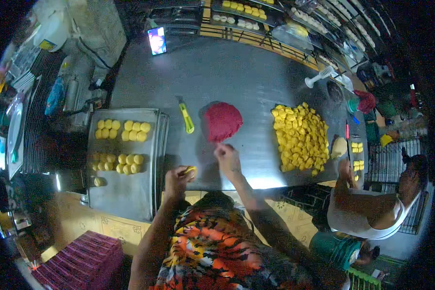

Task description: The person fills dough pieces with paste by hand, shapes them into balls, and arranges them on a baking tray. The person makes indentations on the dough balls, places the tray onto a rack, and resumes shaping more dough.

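My left hand (177, 181) is closed around a flattened piece of yellow dough (191, 170) at the table's near edge. To its right, my right hand (228, 160) has its fingers pinched together at the near edge of a mound of dark red filling (224, 121). Whatever is between those fingertips is too small to make out. A large heap of yellow dough pieces (302, 137) lies to the right of the filling. On the left, a metal tray (121, 188) carries clusters of round yellow dough balls (135, 131).
A yellow-green cutter knife (185, 118) lies between tray and filling. At the far edge stands a lit phone (157, 40). Racks of filled trays (246, 24) rise behind the table. On the right, a co-worker (372, 208) reaches in beside a pale dough lump (339, 147).
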A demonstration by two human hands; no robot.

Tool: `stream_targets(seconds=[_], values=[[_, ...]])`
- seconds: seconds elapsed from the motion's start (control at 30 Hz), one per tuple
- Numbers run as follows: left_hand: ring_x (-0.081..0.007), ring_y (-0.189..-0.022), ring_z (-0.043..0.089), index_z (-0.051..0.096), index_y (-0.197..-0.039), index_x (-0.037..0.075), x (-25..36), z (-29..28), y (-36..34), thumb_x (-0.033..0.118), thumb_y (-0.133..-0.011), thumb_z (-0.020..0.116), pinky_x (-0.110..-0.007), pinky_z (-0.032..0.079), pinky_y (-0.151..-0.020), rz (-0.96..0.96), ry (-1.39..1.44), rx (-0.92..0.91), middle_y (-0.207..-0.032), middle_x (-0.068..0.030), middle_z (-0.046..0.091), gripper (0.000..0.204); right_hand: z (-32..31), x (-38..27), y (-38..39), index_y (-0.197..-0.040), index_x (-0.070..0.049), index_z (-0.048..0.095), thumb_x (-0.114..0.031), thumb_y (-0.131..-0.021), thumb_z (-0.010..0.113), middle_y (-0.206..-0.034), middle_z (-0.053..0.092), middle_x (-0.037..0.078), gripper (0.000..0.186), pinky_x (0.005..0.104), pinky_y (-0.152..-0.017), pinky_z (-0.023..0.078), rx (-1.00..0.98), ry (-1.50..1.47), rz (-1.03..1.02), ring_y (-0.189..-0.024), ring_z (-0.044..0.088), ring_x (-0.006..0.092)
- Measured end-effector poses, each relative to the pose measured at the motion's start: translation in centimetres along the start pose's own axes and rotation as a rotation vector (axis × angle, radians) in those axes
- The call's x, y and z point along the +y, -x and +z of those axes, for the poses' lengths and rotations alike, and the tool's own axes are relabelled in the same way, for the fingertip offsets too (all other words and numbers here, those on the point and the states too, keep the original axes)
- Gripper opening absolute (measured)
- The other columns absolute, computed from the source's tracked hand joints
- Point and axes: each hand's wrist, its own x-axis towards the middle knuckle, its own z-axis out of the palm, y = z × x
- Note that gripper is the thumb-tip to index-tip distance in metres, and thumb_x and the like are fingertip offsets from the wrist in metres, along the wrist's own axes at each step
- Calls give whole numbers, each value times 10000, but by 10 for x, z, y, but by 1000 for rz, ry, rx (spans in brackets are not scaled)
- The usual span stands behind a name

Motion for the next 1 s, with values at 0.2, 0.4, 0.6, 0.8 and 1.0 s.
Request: stream_targets(seconds=[0.2,0.4,0.6,0.8,1.0], values=[[-153,-779,657,655,-1014,-45,2,-58,16,177,-882,714,-276,514,-640,40,-80,149,-869,-90,685,265,38,-8,-29,-1112,-65,684,-156,-838,690,-1038,612,127,289,412,-798,530,556,408,-313,-963,616,319],[-158,-741,668,660,-1033,-41,-36,-46,16,252,-846,753,-290,549,-678,3,270,104,-885,-94,692,360,27,24,-45,-967,-70,680,-162,-847,664,-996,589,122,152,426,-785,522,486,627,-422,-955,602,335],[-173,-756,678,671,-1041,-53,-10,19,17,273,-877,733,-308,581,-671,22,120,275,-897,-107,688,370,-17,-10,-59,-987,-59,705,-196,-871,675,-888,678,100,182,359,-718,528,70,601,-209,-850,651,273],[-223,-764,685,672,-1004,-77,-43,44,-16,222,-913,685,-324,611,-745,-171,540,273,-906,-165,677,313,-38,-25,-28,-990,-13,731,-227,-836,716,-891,736,80,264,347,-746,515,-496,-224,-145,-816,659,170],[-171,-813,671,688,-981,-54,6,59,-18,274,-886,724,-296,568,-683,-145,248,316,-866,-93,680,344,-12,-48,59,-1174,-72,679,-192,-890,674,-1025,727,75,309,348,-797,516,-257,146,-395,-877,655,143]])
